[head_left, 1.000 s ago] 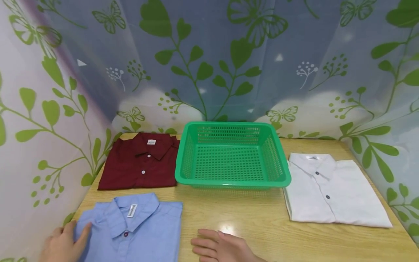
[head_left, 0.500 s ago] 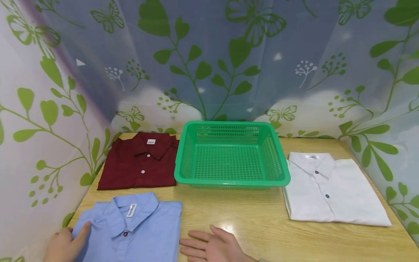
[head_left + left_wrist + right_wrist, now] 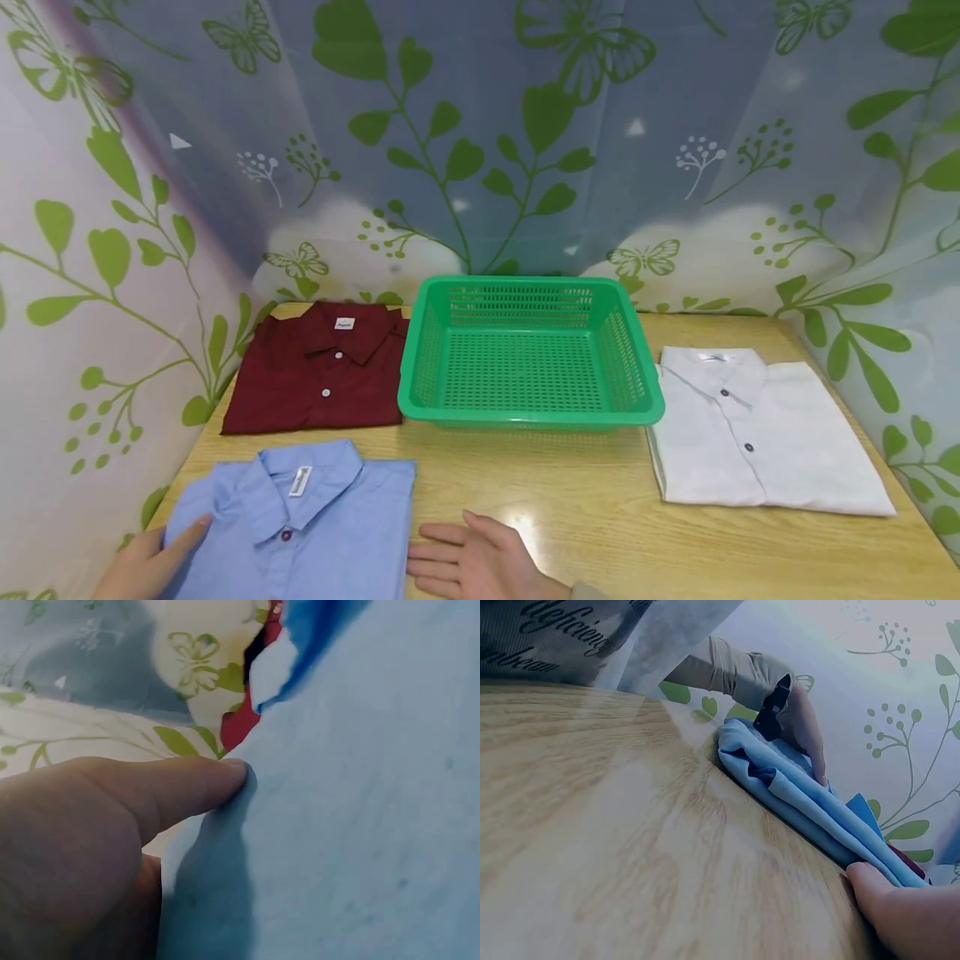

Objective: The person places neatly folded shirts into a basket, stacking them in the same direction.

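Note:
A folded light-blue shirt (image 3: 330, 533) lies at the front left of the table, collar toward the back. My left hand (image 3: 150, 560) grips its left edge, thumb on top; the other fingers are mostly hidden beside or beneath the edge. The left wrist view shows that thumb (image 3: 187, 784) pressing on the blue cloth. At the shirt's right edge is my right hand (image 3: 480, 557), palm turned up and sideways, straight fingers reaching the cloth. In the right wrist view, part of the right hand (image 3: 907, 915) meets the layered side of the blue shirt (image 3: 810, 802).
A green plastic basket (image 3: 525, 417) with nothing in it stands at the back middle. Left of it lies a folded dark-red shirt (image 3: 300, 392), behind the blue one. A folded white shirt (image 3: 787, 442) lies at the right. Patterned curtains (image 3: 480, 167) enclose the wooden table (image 3: 615, 500).
My right hand has moved left to the blue shirt's right edge and turned its palm upward. The left hand's fingers have slipped further out of sight at the left edge.

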A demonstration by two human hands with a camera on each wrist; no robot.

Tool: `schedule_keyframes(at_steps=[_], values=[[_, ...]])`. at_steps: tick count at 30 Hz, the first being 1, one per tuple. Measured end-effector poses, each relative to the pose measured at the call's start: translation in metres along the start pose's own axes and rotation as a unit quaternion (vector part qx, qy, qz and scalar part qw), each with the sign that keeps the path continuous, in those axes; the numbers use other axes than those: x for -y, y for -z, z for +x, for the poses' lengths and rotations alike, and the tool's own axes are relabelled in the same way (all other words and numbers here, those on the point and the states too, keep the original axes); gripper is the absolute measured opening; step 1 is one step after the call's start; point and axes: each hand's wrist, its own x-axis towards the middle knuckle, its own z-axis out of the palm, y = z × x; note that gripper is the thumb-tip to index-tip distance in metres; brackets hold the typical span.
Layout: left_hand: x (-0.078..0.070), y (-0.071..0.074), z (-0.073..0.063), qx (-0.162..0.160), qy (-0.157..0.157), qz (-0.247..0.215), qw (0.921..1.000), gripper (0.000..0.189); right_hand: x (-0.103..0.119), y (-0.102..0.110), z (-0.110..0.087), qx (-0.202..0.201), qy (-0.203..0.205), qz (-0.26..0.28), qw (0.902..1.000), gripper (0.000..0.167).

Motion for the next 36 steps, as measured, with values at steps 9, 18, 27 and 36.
schedule_keyframes(at_steps=[9, 18, 27, 36], values=[[0.017, 0.012, 0.011, 0.023, -0.004, -0.068, 0.9974, 0.087, -0.003, -0.001, 0.005, 0.000, 0.008, -0.016, 0.9998, 0.070], [0.026, 0.005, 0.013, 0.075, -0.002, -0.122, 0.9897, 0.069, -0.002, -0.006, 0.008, -0.006, -0.007, -0.062, 0.9980, 0.071], [0.018, 0.000, 0.015, 0.159, -0.019, -0.204, 0.9658, 0.075, 0.003, -0.010, 0.003, 0.014, -0.015, -0.136, 0.9905, 0.070], [0.000, -0.015, 0.005, 0.154, -0.037, -0.162, 0.9741, 0.090, 0.007, -0.014, -0.007, -0.014, -0.055, -0.137, 0.9890, 0.061]])
